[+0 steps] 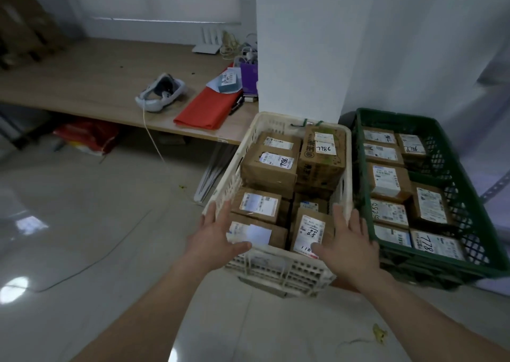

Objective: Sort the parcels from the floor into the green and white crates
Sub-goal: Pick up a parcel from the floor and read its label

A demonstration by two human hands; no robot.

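Nearest the camera: two bare forearms reaching forward over the glossy pale tiled floor (82,223). Left hand (218,232) spread flat, fingers apart, grasping nothing, at the near-left corner of the white slatted plastic crate (278,270). Right hand (350,240) likewise spread and empty, at the crate's near-right corner; whether either palm touches the rim cannot be told. Judgement: hands flank the near end symmetrically, the posture one would use to square up or take hold of the crate, not to pick a single box.

White crate at 12 o'clock from the hands, packed with brown cardboard parcels (271,165), all with white shipping labels facing up, presumably so the handwritten numbers stay readable. The tall printed carton (321,154) at the far right stands above the rim.

Dark green plastic lattice crate (430,265) at 2 o'clock, just beside the white one, also filled with labelled cardboard boxes (386,182) in two rows.

No parcels visible on the floor in this view; sorting looks finished or nearly so.

At 10 o'clock: a low wooden bench (96,80) carrying a white headset (161,92) and a folded red cloth (207,107). White pillar (298,58) behind the crates.
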